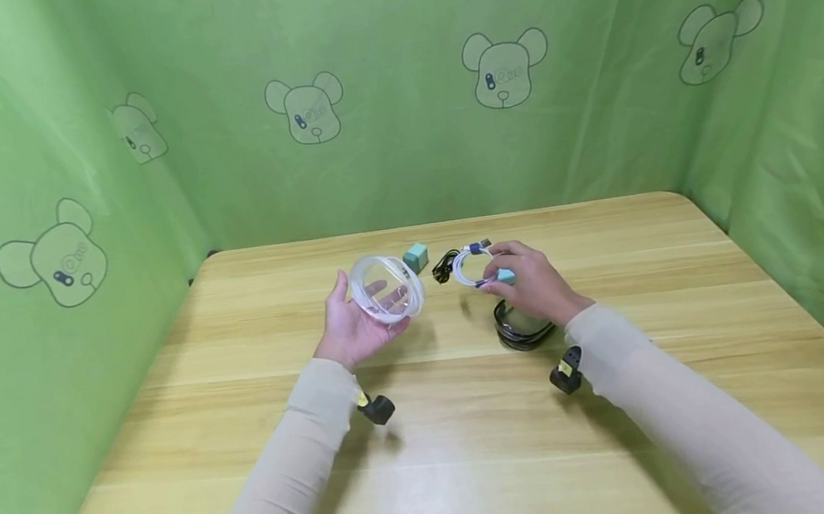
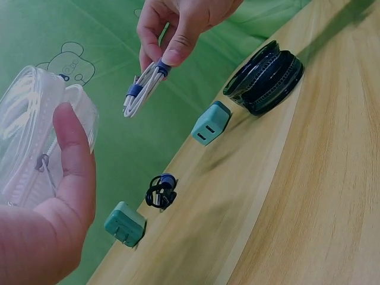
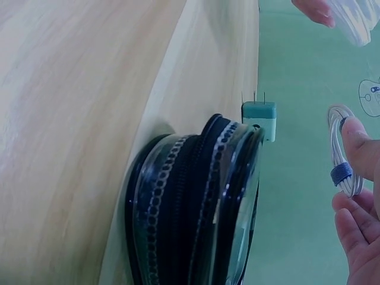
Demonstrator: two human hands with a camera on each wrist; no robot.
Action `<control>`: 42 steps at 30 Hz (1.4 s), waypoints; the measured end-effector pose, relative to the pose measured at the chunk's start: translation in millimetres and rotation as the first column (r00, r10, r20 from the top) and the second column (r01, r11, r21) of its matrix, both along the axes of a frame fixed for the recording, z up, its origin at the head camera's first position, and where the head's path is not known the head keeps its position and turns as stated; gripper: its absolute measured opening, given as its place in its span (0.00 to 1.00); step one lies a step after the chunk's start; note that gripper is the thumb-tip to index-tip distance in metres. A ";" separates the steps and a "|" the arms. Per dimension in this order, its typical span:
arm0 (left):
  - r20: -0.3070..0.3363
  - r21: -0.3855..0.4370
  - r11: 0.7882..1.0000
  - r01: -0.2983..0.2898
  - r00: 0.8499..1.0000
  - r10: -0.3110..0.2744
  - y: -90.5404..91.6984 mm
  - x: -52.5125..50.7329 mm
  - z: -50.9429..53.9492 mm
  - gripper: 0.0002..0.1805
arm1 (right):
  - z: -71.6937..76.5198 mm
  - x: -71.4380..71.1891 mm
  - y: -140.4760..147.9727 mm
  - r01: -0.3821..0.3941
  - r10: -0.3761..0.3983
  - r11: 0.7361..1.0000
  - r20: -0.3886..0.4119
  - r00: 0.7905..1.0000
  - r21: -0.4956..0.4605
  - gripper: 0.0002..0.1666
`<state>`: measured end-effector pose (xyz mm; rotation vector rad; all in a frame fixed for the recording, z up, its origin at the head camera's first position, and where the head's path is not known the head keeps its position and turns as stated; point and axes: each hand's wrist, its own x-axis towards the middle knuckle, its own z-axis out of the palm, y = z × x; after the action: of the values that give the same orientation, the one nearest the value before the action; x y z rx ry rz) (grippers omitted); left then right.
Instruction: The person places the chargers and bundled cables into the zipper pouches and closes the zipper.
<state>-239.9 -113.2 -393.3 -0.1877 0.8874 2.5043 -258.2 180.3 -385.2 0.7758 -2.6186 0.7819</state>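
My left hand (image 1: pixel 353 330) holds a clear round pouch (image 1: pixel 416 288) with a whitish zip, its fingers visible through the plastic. In the left wrist view the thumb lies along the pouch's side, near the zip pull (image 2: pixel 41 161). Pinched between my right thumb and fingers is a coiled white cable (image 2: pixel 142 95), bound with blue straps and raised above the table. That right hand (image 1: pixel 533 282) hovers over a round black-trimmed zip pouch (image 1: pixel 514 337) and a teal two-port charger plug (image 2: pixel 211 123).
Toward the back of the wooden table (image 1: pixel 433 456) stands another teal charger plug (image 1: pixel 415 257). A bundled black cable (image 1: pixel 446 266) lies between the two plugs. Green curtains (image 1: pixel 405 124) with bear drawings surround the table at the back and sides.
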 end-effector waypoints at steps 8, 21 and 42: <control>0.002 -0.020 1.000 0.001 1.000 -0.001 1.0 0.4 0.8 0.44 | 3.1 1.9 -2.3 -0.017 0.017 1.000 -0.027 1.000 -0.008 0.09; 0.017 0.012 1.000 0.018 1.000 -0.018 1.5 0.3 -0.1 0.44 | 6.1 5.3 -5.8 -0.014 0.014 1.000 -0.018 1.000 -0.014 0.09; 0.016 -0.004 0.999 0.037 0.999 -0.037 4.6 -1.8 0.1 0.44 | 10.6 7.8 -15.1 -0.009 0.005 0.996 -0.047 0.999 -0.084 0.08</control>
<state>-241.7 -108.6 -393.2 -0.1908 0.8820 2.4637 -250.4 165.2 -374.6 0.7711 -2.5254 0.8590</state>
